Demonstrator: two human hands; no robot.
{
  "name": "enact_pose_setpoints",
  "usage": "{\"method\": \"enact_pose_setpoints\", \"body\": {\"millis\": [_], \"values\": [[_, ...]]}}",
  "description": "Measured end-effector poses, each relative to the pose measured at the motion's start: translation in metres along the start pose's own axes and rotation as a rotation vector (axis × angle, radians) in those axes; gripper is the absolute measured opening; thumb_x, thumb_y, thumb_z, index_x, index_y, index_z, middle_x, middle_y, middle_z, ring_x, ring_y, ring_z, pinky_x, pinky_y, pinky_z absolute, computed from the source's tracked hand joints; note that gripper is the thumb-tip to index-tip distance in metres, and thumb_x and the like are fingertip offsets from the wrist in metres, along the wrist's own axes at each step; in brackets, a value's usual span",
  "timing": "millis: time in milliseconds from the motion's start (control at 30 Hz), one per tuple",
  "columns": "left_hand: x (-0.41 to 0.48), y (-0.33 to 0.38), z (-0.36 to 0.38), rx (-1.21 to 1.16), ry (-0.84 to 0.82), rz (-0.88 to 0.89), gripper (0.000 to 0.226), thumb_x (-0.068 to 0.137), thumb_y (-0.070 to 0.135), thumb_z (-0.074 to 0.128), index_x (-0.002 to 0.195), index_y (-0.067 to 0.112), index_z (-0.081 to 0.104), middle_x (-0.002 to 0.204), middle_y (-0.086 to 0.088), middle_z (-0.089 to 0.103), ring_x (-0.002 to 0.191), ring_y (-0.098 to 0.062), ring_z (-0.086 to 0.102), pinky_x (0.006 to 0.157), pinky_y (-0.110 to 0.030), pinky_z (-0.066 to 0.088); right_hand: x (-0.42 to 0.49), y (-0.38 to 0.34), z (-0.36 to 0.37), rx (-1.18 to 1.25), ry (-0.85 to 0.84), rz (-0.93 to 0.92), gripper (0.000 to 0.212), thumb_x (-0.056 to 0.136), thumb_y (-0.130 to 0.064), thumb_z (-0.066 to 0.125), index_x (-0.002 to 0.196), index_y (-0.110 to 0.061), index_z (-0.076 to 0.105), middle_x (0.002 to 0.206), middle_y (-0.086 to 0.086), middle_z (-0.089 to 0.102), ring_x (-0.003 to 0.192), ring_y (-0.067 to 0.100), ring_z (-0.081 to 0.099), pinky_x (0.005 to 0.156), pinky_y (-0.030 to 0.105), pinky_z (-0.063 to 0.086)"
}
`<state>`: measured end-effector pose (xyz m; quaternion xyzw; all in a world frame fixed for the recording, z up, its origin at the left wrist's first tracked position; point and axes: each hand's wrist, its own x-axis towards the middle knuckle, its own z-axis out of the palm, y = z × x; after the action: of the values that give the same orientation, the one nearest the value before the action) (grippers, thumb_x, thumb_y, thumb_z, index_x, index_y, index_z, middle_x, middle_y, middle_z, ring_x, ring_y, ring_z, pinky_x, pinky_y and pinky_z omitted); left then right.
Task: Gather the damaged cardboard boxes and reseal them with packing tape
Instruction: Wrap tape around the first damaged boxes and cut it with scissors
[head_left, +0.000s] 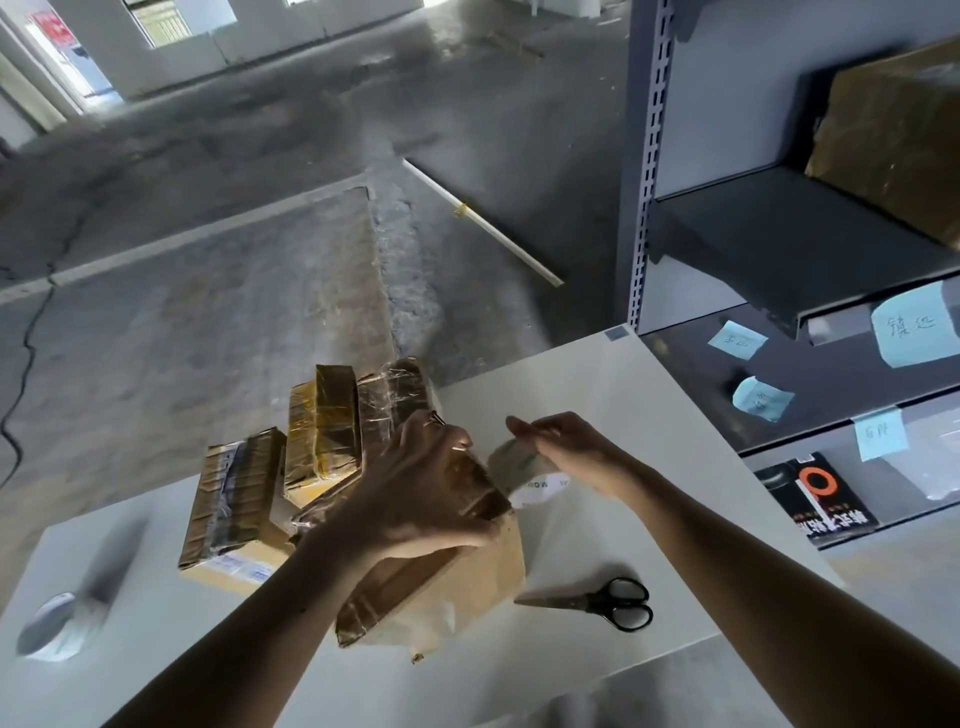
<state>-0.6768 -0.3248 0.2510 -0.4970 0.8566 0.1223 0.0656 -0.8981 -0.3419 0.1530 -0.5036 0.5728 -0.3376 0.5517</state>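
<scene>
Brown cardboard is seen in four boxes gathered on a white table (623, 395). The near box (467, 582), creased and patched with old tape, is stood tilted at the middle of the table. It is gripped at its upper end by the left hand (415, 488), whose fingers are curled over the top edge. A roll of tape (530, 486) is held just right of that box by the right hand (566, 452), the fingers bent round it from above. Three other boxes (322, 426) are set close together behind and left of the near box. Black-handled scissors (602, 603) are laid closed on the table to the right. A second roll (57, 623), blurred, is stood near the left edge. A grey shelf unit (779, 249) with blue notes (737, 340) is placed beside the table.
</scene>
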Motion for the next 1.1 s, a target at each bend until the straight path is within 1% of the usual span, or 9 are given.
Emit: {"method": "enact_pose_setpoints", "body": {"millis": [167, 300, 433, 600, 733, 867, 933, 1033, 1100], "values": [[-0.008, -0.008, 0.003, -0.041, 0.191, 0.070, 0.093, 0.052, 0.082, 0.062, 0.131, 0.039, 0.036, 0.145, 0.002, 0.026, 0.130, -0.018, 0.033, 0.110, -0.048, 0.032, -0.013, -0.017, -0.009, 0.023, 0.024, -0.067, 0.063, 0.074, -0.075, 0.065, 0.055, -0.022, 0.037, 0.060, 0.005, 0.030, 0.060, 0.021, 0.033, 0.064, 0.033, 0.026], [-0.012, -0.021, -0.001, -0.178, 0.383, 0.158, 0.087, 0.057, 0.077, 0.069, 0.128, 0.032, 0.047, 0.142, -0.001, 0.039, 0.125, -0.022, 0.046, 0.102, -0.054, 0.046, -0.021, -0.052, -0.012, 0.234, 0.020, -0.167, 0.041, 0.075, -0.055, 0.072, 0.063, -0.016, 0.067, 0.067, 0.009, 0.067, 0.064, 0.025, 0.065, 0.074, 0.032, 0.048], [-0.019, -0.038, -0.002, -0.412, 0.542, 0.192, 0.083, 0.058, 0.064, 0.077, 0.129, 0.033, 0.047, 0.141, 0.004, 0.040, 0.129, -0.012, 0.042, 0.103, -0.042, 0.046, -0.018, -0.089, -0.010, 0.332, 0.042, -0.274, 0.027, 0.076, -0.040, 0.074, 0.065, -0.016, 0.068, 0.067, 0.003, 0.068, 0.069, 0.023, 0.065, 0.067, 0.027, 0.052], [-0.033, -0.050, 0.018, -0.566, 0.523, 0.163, 0.088, 0.053, 0.053, 0.080, 0.130, 0.046, 0.039, 0.154, 0.010, 0.022, 0.147, -0.017, 0.020, 0.111, -0.024, 0.029, -0.014, -0.091, 0.008, 0.297, 0.008, -0.265, 0.041, 0.084, -0.038, 0.074, 0.050, -0.022, 0.058, 0.057, -0.003, 0.056, 0.061, 0.017, 0.058, 0.061, 0.027, 0.044], [-0.057, -0.071, 0.015, -0.444, 0.370, 0.115, 0.092, 0.051, 0.064, 0.080, 0.125, 0.053, 0.026, 0.148, 0.016, 0.013, 0.135, -0.009, 0.023, 0.092, 0.006, 0.019, -0.008, -0.092, 0.031, 0.310, -0.085, -0.242, 0.042, 0.078, -0.046, 0.077, 0.063, -0.010, 0.061, 0.066, 0.012, 0.058, 0.068, 0.029, 0.059, 0.067, 0.033, 0.045], [-0.080, -0.097, 0.017, -0.458, 0.203, 0.039, 0.102, 0.045, 0.080, 0.077, 0.126, 0.060, 0.019, 0.156, 0.007, 0.012, 0.136, -0.001, 0.018, 0.104, -0.004, 0.018, -0.004, -0.100, 0.059, 0.272, -0.208, -0.232, 0.085, 0.069, -0.060, 0.082, 0.075, 0.017, 0.047, 0.084, 0.019, 0.049, 0.082, 0.033, 0.047, 0.073, 0.043, 0.032], [-0.085, -0.100, 0.018, -0.593, 0.181, 0.029, 0.081, 0.061, 0.075, 0.071, 0.125, 0.061, 0.022, 0.152, 0.007, 0.023, 0.136, -0.004, 0.025, 0.104, -0.007, 0.024, -0.004, -0.105, 0.071, 0.238, -0.256, -0.235, 0.092, 0.068, -0.062, 0.083, 0.079, 0.022, 0.046, 0.086, 0.020, 0.050, 0.081, 0.034, 0.048, 0.070, 0.042, 0.035], [-0.088, -0.095, 0.027, -0.850, 0.317, -0.077, 0.066, 0.086, 0.078, 0.038, 0.126, 0.026, 0.041, 0.132, -0.001, 0.044, 0.126, -0.013, 0.041, 0.101, -0.020, 0.041, -0.007, -0.110, 0.090, 0.163, -0.313, -0.267, 0.085, 0.071, -0.061, 0.080, 0.073, 0.016, 0.044, 0.075, 0.017, 0.047, 0.070, 0.031, 0.046, 0.060, 0.033, 0.036], [-0.087, -0.096, 0.039, -0.809, 0.365, -0.215, 0.058, 0.094, 0.067, 0.035, 0.117, 0.014, 0.041, 0.128, -0.007, 0.041, 0.121, -0.022, 0.038, 0.099, -0.014, 0.039, -0.009, -0.110, 0.103, 0.110, -0.334, -0.287, 0.080, 0.075, -0.060, 0.078, 0.068, 0.011, 0.040, 0.068, 0.016, 0.042, 0.066, 0.030, 0.041, 0.061, 0.040, 0.031]]}}
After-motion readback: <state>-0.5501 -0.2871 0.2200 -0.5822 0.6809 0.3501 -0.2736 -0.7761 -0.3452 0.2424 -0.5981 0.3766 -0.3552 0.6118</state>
